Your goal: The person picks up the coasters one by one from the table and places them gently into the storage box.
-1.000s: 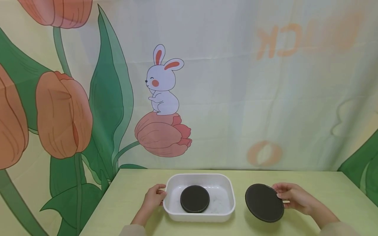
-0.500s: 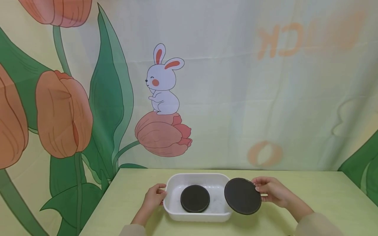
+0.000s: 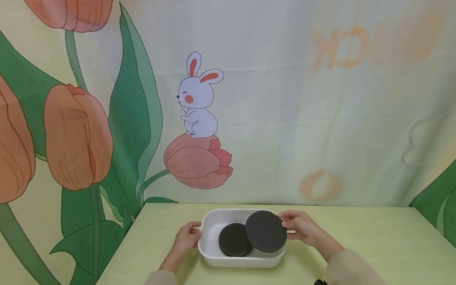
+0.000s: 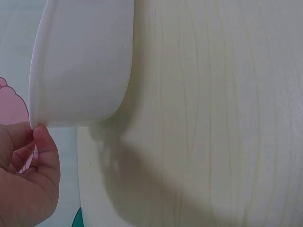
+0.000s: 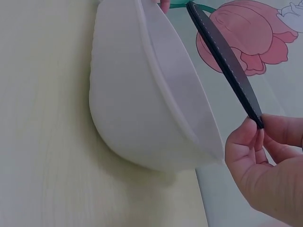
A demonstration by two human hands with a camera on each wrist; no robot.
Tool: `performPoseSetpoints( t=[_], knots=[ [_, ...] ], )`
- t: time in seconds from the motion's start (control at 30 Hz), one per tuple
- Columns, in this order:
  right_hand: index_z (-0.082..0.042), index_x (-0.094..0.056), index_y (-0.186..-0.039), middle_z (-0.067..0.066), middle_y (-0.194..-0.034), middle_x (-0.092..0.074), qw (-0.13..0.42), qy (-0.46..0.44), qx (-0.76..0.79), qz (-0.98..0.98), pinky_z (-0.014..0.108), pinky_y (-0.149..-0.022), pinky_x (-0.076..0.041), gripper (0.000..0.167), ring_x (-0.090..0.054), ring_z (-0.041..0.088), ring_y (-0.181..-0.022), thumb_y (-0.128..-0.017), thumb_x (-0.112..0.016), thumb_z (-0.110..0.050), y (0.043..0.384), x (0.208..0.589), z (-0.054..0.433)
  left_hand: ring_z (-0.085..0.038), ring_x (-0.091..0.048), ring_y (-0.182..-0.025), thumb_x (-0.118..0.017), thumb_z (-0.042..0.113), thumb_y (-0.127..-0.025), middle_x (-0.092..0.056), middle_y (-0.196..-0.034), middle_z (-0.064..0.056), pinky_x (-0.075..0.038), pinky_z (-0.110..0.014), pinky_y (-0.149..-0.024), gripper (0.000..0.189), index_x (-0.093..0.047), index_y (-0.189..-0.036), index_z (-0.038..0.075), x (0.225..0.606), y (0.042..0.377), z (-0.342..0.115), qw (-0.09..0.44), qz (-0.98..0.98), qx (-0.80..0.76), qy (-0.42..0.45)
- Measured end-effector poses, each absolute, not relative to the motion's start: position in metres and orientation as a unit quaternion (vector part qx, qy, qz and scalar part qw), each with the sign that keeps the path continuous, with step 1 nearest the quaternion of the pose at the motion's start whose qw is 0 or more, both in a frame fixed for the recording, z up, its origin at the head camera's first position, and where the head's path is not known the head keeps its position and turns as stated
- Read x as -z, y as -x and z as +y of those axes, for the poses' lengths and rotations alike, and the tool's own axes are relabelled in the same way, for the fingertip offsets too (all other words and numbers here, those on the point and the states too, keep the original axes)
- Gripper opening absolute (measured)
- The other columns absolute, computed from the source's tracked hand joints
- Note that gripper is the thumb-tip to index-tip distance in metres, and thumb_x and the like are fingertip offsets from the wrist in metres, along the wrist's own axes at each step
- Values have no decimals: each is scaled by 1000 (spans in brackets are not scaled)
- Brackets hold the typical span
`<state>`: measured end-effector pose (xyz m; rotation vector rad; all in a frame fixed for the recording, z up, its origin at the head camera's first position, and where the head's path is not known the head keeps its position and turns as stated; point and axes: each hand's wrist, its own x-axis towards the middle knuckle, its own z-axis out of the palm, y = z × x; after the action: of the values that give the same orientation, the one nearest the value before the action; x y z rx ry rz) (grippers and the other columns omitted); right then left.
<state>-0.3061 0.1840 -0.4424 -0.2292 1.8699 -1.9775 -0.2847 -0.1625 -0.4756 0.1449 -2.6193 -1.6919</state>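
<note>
A white rectangular dish (image 3: 246,262) with rounded corners stands on the table. Its left rim is pinched between thumb and fingers of my left hand (image 3: 187,237), and the left wrist view shows that grip at the dish's (image 4: 85,66) edge. Inside the dish lies a round black coaster (image 3: 233,239), partly hidden. My right hand (image 3: 303,227) pinches the edge of another round black coaster (image 3: 266,231), tilted over the dish's right part. Pale stitching runs along the held coaster's (image 5: 227,66) rim in the right wrist view, where it is apart from the dish, above its rim.
The pale yellow-green table (image 3: 374,237) has a wood-grain surface. Behind it hangs a cloth backdrop (image 3: 263,118) printed with tulips and a white rabbit. A small dark object (image 3: 320,282) shows at the bottom edge, near the right sleeve.
My right hand has carried its coaster leftward, from beside the dish to over its right part, overlapping the coaster inside. My left hand keeps its hold on the rim.
</note>
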Motion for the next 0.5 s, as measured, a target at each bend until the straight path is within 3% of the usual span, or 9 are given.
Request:
performPoseSetpoints(
  t=[0.5],
  knots=[
    [1, -55, -100, -4, -71, -53, 165, 19, 728, 665, 21, -52, -45, 23, -53, 10, -61, -78, -50, 5, 315, 460, 129, -13, -50, -63, -53, 1, -85, -53, -83, -11, -48, -23, -52, 29, -51, -113, -5, 475, 285, -163, 9, -837, 545, -51]
  ],
)
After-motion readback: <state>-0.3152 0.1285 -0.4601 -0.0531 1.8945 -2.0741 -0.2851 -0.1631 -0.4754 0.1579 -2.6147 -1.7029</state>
